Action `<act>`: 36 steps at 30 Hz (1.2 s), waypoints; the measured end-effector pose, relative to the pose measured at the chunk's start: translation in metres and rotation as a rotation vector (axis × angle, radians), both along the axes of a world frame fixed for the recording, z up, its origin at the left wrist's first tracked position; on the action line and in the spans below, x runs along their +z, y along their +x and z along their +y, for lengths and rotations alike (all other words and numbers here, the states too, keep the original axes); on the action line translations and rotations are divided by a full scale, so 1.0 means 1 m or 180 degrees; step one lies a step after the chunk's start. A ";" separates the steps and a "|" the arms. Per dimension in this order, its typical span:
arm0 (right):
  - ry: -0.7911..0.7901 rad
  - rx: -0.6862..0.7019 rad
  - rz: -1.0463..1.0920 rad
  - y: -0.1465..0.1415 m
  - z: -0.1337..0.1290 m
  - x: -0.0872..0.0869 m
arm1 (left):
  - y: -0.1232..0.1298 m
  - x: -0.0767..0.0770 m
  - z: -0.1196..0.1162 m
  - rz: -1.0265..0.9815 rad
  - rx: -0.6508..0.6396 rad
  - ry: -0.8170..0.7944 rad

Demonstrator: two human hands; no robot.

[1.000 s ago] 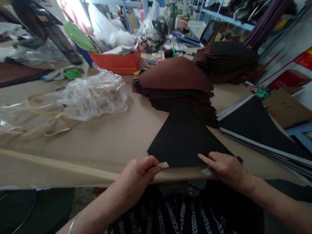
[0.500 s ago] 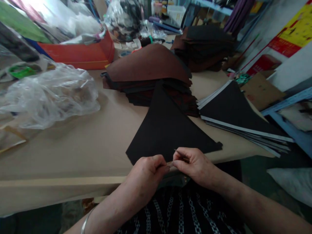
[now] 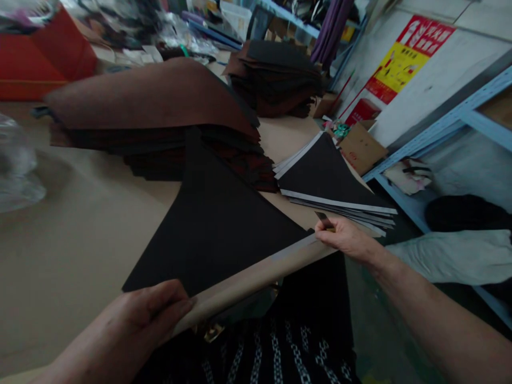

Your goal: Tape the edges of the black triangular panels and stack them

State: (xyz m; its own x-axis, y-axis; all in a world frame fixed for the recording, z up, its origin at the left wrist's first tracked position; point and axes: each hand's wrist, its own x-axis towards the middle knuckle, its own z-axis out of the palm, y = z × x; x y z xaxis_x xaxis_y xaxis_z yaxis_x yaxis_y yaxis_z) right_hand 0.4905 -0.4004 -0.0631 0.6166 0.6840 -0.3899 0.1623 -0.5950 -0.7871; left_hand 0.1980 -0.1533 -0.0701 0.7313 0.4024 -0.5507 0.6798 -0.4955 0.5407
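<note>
A black, curved-sided sheet (image 3: 224,224) lies on the table near its front edge. Along its near side a pale, thin strip (image 3: 286,252) runs taut between my two hands; against the tan table edge its outline is hard to make out. My left hand (image 3: 148,314) is closed, pinching the strip's left end by the sheet's near left corner. At the right corner, my right hand (image 3: 346,237) is closed around a small, dark flat blade (image 3: 323,220) with its tip sticking up, and its fingers also seem to pinch the strip's other end.
Brown and black sheets (image 3: 160,101) are piled behind the black sheet, with another pile (image 3: 276,74) farther back. To the right lie stacked black pieces with pale borders (image 3: 332,181). A clear plastic bag (image 3: 18,170), red box (image 3: 40,53) and blue shelf (image 3: 440,128) stand around.
My hands, close together before, have spread far apart, left hand to the left and right hand to the right, with the strip now stretched between them. The view has turned to the right.
</note>
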 end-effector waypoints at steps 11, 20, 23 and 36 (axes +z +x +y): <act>-0.0582 0.0244 -0.0924 0.003 0.001 -0.011 | 0.010 -0.010 0.006 0.0157 -0.0184 0.0123; -0.0525 0.0483 -0.1297 -0.001 -0.001 -0.016 | 0.018 -0.003 0.005 0.0230 -0.0248 0.0227; -0.0632 0.0538 -0.1716 0.000 -0.003 -0.014 | 0.022 0.004 0.003 0.0285 -0.0231 0.0228; 0.0587 0.0754 -0.0037 -0.022 0.046 0.008 | 0.025 0.010 -0.005 -0.0075 -0.0363 0.0379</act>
State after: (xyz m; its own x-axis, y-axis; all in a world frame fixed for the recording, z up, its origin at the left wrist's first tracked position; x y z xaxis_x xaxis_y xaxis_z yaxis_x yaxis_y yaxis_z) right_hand 0.4682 -0.3546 -0.0554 0.4351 0.8680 -0.2394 0.2894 -0.3866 -0.8757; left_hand 0.2229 -0.1581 -0.0604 0.7882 0.3773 -0.4862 0.6032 -0.6303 0.4887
